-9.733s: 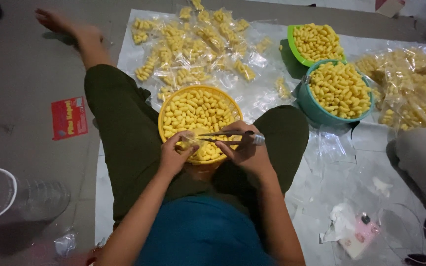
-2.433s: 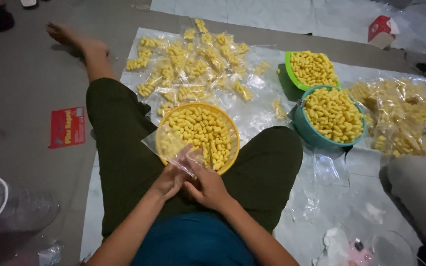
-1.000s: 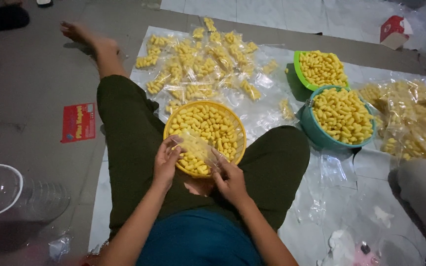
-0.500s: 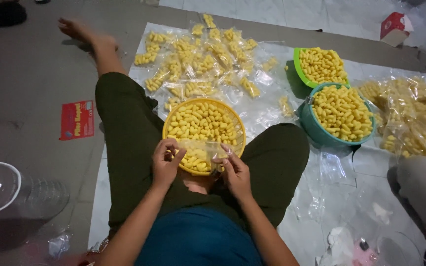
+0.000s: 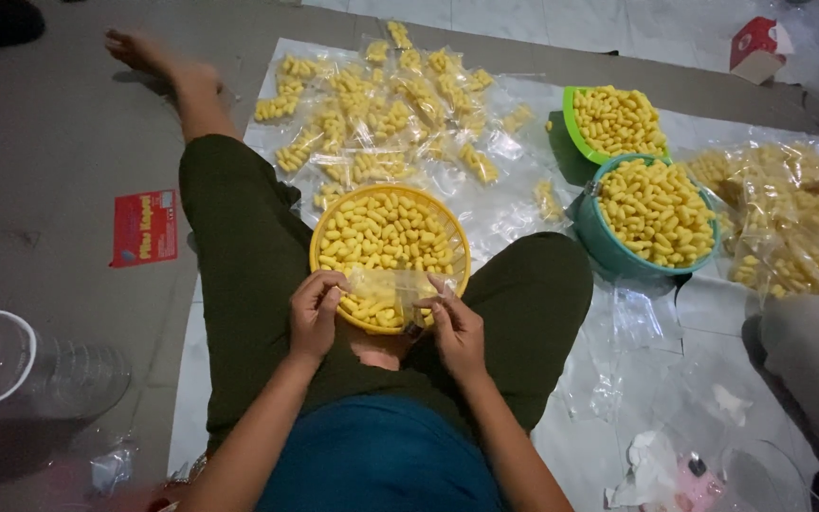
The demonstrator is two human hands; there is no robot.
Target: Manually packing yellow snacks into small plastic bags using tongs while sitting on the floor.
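I sit on the floor with a yellow basket [image 5: 328, 226] of yellow puffed snacks between my legs. Over its near rim I hold a small clear plastic bag [image 5: 389, 285] stretched between both hands. My left hand [image 5: 316, 311] pinches the bag's left edge. My right hand [image 5: 455, 327] pinches its right edge. The bag looks empty or nearly so; its contents are hard to tell from the snacks behind it.
Several filled clear bags [image 5: 381, 104] lie on a plastic sheet beyond the basket. A green bowl [image 5: 571, 118] and a teal bowl [image 5: 597, 242] of snacks stand at right, beside a heap of bagged snacks [image 5: 789, 223]. Empty bags [image 5: 637, 318], a red packet [image 5: 144, 228], a clear tub [image 5: 11, 365].
Over the last second my hands moved apart and pulled the clear bag flat and taut over the basket's near rim. The view shifted slightly.
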